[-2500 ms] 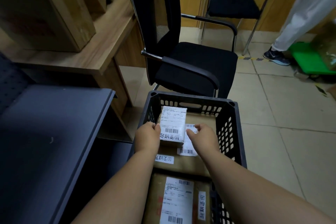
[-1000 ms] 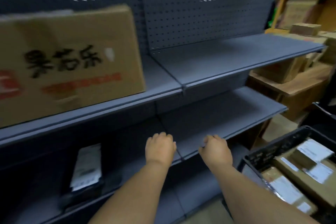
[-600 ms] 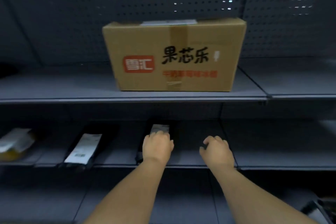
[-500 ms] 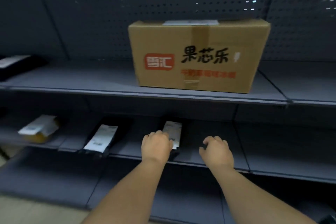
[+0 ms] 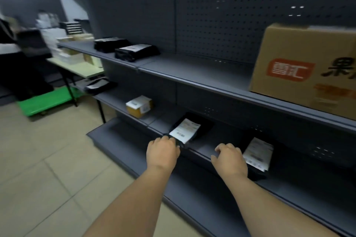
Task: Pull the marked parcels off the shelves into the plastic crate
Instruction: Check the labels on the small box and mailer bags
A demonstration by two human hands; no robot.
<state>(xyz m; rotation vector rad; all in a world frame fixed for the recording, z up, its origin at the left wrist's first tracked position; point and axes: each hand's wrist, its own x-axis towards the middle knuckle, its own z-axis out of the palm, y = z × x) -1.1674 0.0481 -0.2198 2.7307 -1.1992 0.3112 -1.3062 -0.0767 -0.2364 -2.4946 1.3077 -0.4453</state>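
Note:
A black bag parcel with a white label point(image 5: 185, 130) lies on the lower grey shelf point(image 5: 204, 149). My left hand point(image 5: 161, 153) hovers at that parcel's near corner, fingers loosely curled and holding nothing; whether it touches the bag I cannot tell. A second black labelled parcel point(image 5: 258, 152) lies further right on the same shelf. My right hand point(image 5: 229, 159) is loosely curled over the shelf's front edge, just left of that parcel, and holds nothing. The plastic crate is out of view.
A small yellow box with labels point(image 5: 139, 106) sits further left on the lower shelf. Black bag parcels point(image 5: 135, 52) lie on the upper shelf, and a big printed cardboard box point(image 5: 308, 67) stands at its right. A green cart point(image 5: 48, 102) and a table point(image 5: 77, 66) are at the left.
My view has swung from the crate to the shelves and then leftward. Both hands stayed loosely curled and now sit at the lower shelf's front edge beside the two black parcels.

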